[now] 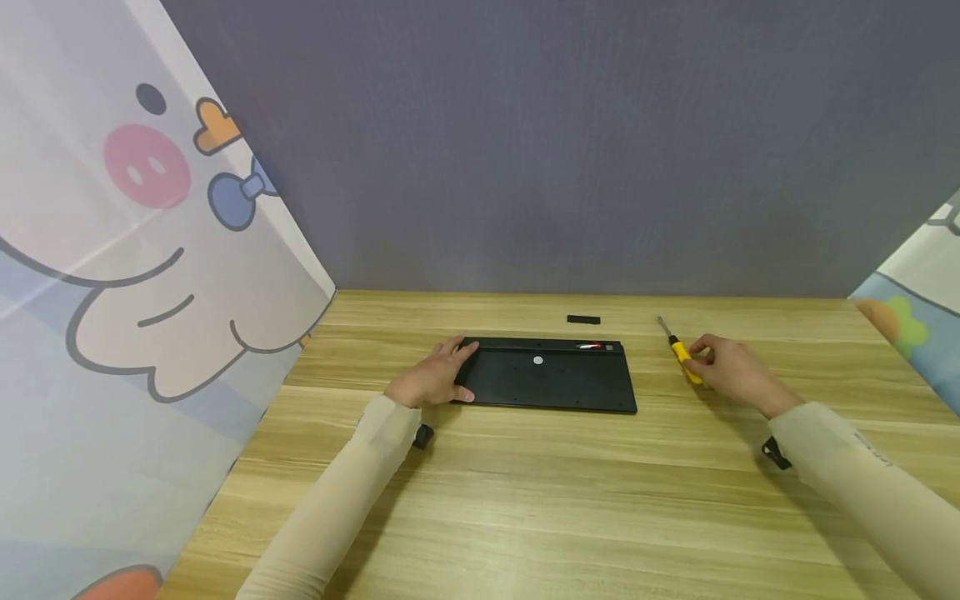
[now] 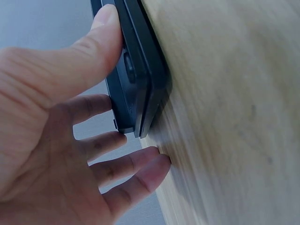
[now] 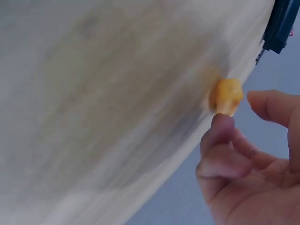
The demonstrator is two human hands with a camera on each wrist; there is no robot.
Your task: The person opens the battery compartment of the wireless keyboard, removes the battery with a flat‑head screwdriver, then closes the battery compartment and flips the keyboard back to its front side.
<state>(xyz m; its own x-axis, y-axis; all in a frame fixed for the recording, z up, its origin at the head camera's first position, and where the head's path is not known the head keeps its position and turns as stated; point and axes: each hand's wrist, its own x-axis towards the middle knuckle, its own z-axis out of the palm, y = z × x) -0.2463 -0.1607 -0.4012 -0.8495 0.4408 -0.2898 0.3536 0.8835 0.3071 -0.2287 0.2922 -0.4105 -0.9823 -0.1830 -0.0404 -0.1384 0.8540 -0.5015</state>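
Note:
A black keyboard (image 1: 555,379) lies face down on the table, a small battery compartment (image 1: 595,347) uncovered at its far right, with something red and white inside. My left hand (image 1: 435,372) rests on the keyboard's left end, thumb on it toward the near side and fingers spread toward the far edge. To the right lies a screwdriver (image 1: 686,363) with a yellow handle, its shaft pointing away. Beside that handle is my right hand (image 1: 731,371). In the right wrist view a bent finger touches the yellow handle (image 3: 228,96), while the thumb (image 3: 272,107) stands apart from it.
A small black cover strip (image 1: 583,319) lies behind the keyboard. The wooden table (image 1: 525,500) ends at a grey partition (image 1: 570,167) at the back. A cartoon-printed panel (image 1: 187,267) stands at the left, another (image 1: 918,308) at the right.

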